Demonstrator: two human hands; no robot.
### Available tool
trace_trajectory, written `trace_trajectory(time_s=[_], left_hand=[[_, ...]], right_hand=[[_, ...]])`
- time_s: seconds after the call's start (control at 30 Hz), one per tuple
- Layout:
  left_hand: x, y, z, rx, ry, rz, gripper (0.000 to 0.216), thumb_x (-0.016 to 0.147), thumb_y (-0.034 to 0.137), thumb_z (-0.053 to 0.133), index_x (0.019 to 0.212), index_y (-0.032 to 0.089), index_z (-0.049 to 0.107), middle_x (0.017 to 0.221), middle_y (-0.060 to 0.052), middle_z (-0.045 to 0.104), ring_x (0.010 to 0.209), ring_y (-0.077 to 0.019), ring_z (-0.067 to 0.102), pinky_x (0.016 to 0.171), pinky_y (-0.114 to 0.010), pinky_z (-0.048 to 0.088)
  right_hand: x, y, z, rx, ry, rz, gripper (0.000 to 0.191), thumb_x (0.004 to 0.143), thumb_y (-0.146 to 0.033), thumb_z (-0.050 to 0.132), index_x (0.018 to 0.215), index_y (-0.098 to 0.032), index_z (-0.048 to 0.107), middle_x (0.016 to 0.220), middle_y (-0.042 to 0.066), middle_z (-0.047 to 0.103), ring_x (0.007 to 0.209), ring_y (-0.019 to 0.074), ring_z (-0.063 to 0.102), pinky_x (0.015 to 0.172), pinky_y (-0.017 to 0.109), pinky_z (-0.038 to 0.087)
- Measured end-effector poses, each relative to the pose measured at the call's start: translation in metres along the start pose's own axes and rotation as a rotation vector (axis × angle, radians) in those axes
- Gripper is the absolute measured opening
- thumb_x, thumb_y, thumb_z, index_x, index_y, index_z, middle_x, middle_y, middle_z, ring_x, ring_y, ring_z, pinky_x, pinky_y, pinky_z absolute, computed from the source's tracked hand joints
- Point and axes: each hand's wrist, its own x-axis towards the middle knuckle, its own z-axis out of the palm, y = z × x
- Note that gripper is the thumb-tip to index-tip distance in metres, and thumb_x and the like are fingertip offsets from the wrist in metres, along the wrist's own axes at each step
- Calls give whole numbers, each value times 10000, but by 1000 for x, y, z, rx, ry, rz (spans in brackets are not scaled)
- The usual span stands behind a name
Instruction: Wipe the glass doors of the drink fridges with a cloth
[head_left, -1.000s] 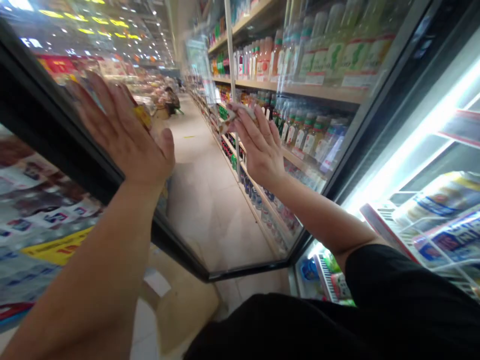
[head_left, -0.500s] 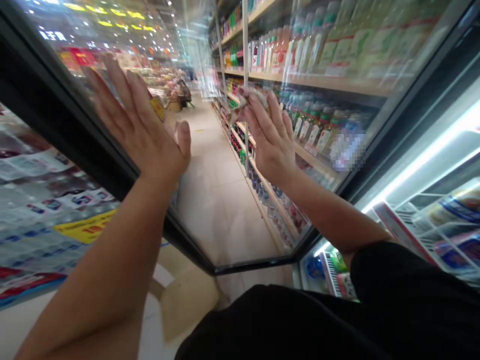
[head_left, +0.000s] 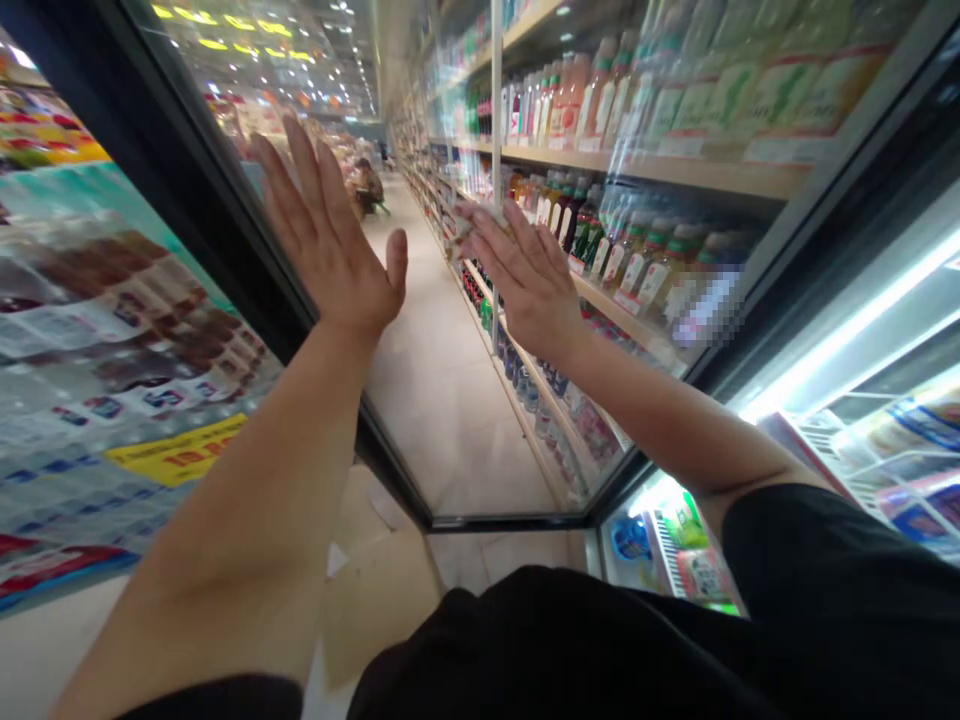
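Slipping is looking possible on the smooth black-framed glass door (head_left: 450, 430): left hand (head_left: 337, 265) splayed flat, right hand (head_left: 529, 290) pinching crumpled pale cloth (head_left: 474, 215).

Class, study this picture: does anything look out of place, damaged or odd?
The glass door of the cooler stands swung open. The left hand lies flat on it; the right hand presses a crumpled wad there. No crack or spill shows.

We are in a supermarket: a long tiled aisle (head_left: 442, 370) runs past wooden shelves (head_left: 675, 170) packed with bottled drinks (head_left: 592, 90) above price labels (head_left: 780, 150). A glass cooler door (head_left: 480, 450) stands open, lit chilled racks (head_left: 885, 450) glow beside us, and rows of ceiling lights (head_left: 225, 20) recede overhead.
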Motion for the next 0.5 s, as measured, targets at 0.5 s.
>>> trace_trajectory(time_s=[0.5], left_hand=[[12, -17, 35, -118, -71, 22, 1206, 919, 926, 113, 1616, -57, 134, 1749, -219, 38, 1618, -352, -140, 1290, -578, -103]], right_hand=[[9, 22, 3, -175, -31, 45, 607, 1070, -109, 135, 1595, -228, 417, 1693, 16, 407, 1644, 173, 117, 1348, 511, 137]])
